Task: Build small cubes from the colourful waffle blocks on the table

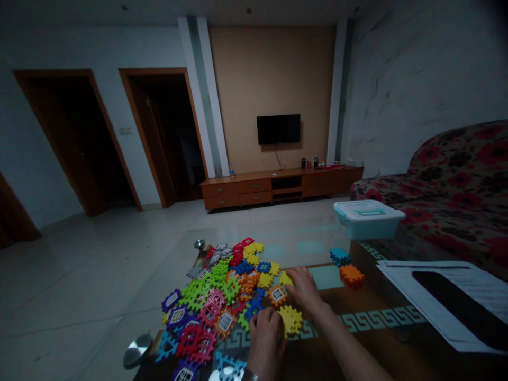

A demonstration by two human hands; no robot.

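Note:
A heap of multicoloured plastic interlocking toy pieces (214, 296), many with printed window shapes, lies on a glass-topped table (286, 248). My left hand (265, 336) rests curled at the heap's near edge, beside a yellow notched piece (291, 320). Whether it grips anything is hidden. My right hand (304, 286) lies on the heap's right side, its fingertips on a yellow piece (286, 278), close to an orange window piece (277, 295). To the right stand a small blue assembled block (340, 256) and an orange one (351, 276).
Printed papers with a dark rectangular object (440, 296) lie at the table's right. Behind them stands a teal box with a white lid (368, 219), next to a floral sofa (456, 180). A low wooden cabinet (281, 185) stands beyond the tiled floor.

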